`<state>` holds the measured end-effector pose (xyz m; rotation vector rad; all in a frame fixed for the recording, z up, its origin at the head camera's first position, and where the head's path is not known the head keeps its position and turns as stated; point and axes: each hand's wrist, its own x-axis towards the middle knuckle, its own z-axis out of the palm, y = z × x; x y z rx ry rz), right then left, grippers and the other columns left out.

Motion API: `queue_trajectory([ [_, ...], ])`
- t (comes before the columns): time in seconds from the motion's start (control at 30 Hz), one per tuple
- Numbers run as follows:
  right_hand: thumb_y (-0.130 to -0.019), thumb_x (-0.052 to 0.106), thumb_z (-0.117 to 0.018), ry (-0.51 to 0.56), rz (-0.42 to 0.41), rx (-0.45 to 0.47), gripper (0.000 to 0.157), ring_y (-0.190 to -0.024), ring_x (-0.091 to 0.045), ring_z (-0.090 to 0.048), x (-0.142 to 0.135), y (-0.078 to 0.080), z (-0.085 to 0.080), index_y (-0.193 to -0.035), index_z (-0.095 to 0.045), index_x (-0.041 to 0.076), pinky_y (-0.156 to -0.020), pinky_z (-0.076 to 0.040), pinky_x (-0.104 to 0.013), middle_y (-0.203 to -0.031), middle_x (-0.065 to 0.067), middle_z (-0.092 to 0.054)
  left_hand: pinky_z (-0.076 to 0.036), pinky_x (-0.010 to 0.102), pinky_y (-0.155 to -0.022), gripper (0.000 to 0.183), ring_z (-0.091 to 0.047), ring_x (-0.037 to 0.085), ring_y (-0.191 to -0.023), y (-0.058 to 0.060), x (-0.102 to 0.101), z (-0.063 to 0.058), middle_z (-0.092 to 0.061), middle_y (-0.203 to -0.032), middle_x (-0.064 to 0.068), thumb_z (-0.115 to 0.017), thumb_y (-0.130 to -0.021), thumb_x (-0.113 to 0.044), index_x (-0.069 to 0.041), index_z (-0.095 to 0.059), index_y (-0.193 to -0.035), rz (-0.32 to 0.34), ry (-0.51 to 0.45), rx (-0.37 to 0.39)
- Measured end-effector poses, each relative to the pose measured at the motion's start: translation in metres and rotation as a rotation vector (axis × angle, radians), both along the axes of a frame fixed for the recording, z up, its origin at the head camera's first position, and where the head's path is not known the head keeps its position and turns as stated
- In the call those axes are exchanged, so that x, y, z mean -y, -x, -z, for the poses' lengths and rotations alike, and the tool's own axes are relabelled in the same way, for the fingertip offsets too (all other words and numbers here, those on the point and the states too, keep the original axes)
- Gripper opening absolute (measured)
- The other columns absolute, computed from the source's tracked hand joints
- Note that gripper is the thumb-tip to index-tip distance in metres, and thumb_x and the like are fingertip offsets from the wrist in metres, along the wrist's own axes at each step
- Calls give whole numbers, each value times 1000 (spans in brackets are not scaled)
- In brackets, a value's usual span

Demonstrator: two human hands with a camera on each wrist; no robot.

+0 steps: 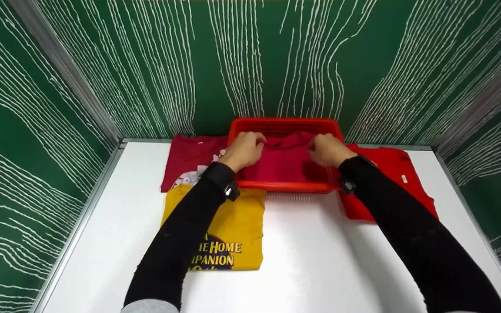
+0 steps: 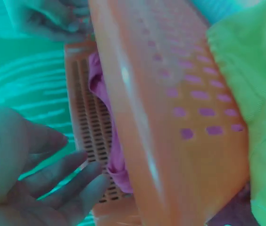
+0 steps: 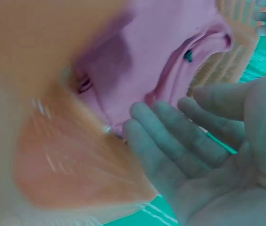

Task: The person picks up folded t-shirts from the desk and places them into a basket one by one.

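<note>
The left hand [image 1: 244,151] and right hand [image 1: 328,150] hover at opposite ends of a red perforated basket [image 1: 294,187], fingers parted, loosely extended; a crimson shirt [image 1: 283,165] lies inside.

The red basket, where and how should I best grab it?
Probably by the rim at both short ends, reaching down from above: the red basket is longest side to side, and the maroon shirt and red shirt lie close beside its ends, lower than that rim.

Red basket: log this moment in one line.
red basket: holds magenta shirt | left grip: empty, at left end | right grip: empty, at right end | yellow shirt: on table
</note>
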<state>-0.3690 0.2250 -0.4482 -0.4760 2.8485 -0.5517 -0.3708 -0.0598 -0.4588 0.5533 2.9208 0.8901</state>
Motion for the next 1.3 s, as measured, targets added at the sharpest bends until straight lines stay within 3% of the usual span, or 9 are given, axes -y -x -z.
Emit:
queue_trajectory([
  [0.1, -110, 15, -57, 18, -22, 6, 38, -92, -27, -65, 4, -9, -3, -138, -74, -4, -97, -55, -48, -142, -29, -72, -57, 40, -112, 29, -71, 24, -127, -14, 1, -2, -78, -133, 9, -58, -114, -19, -11, -76, -135, 36, -2, -11],
  [0.17, -111, 17, -58, 47, -33, -6, 40, -83, -25, -62, 6, -15, -6, -141, -72, -5, -92, -53, -45, -140, -28, -73, -57, 39, -111, 29, -72, 23, -121, -23, 1, -5, -78, -130, 9, -58, -114, -20, -10, -76, -134, 59, -15, -18],
  [0.33, -111, 16, -61, 119, -63, -90, 34, -63, -16, -54, 4, -33, -12, -134, -77, -3, -80, -52, -39, -92, -13, -76, -59, 37, -108, 29, -70, 20, -108, -48, -1, -12, -78, -126, 7, -59, -114, -22, -10, -76, -134, 123, -32, -36],
  [0.5, -109, 13, -61, 168, -73, -222, 23, -63, -15, -47, -5, -57, -11, -101, -81, 4, -68, -46, -34, -67, 0, -57, -61, 37, -106, 28, -70, 20, -104, -75, 1, -11, -79, -123, 7, -61, -114, -24, -10, -77, -132, 163, -46, -80],
  [0.6, -107, 11, -60, 200, -59, -277, 24, -60, -14, -46, -12, -72, -9, -91, -77, 7, -61, -43, -31, -68, -1, -57, -62, 36, -105, 26, -73, 20, -106, -91, 4, -6, -80, -121, 6, -62, -114, -24, -11, -79, -129, 164, -82, -102],
  [0.8, -104, 10, -62, 257, 48, -326, 19, -67, -19, -57, -38, -100, -1, -98, -80, 6, -61, -49, -27, -82, -7, -72, -62, 34, -105, 27, -75, 14, -110, -122, 6, 16, -81, -127, 1, -61, -115, -29, -16, -80, -129, 152, -153, -52],
  [0.97, -104, 10, -60, 289, 185, -364, 19, -73, -23, -59, -70, -118, 7, -104, -79, 4, -67, -49, -24, -86, -10, -73, -63, 28, -92, 26, -70, 11, -92, -141, 7, 38, -82, -115, -1, -61, -114, -28, -17, -82, -125, 178, -125, -36],
  [1.1, -105, 15, -58, 246, 280, -302, 22, -77, -27, -61, -92, -125, 19, -109, -77, 4, -72, -49, -31, -90, -13, -73, -59, 26, -82, 25, -64, 12, -80, -148, 11, 52, -76, -97, -3, -62, -114, -27, -15, -83, -120, 178, -72, -42],
  [1.3, -106, 22, -57, 83, 314, -86, 34, -102, -44, -63, -114, -120, 54, -122, -72, -5, -91, -54, -63, -116, -28, -71, -61, 26, -86, 28, -65, 10, -83, -159, 11, 67, -77, -101, -4, -62, -114, -29, -14, -82, -125, 189, -54, 25],
])
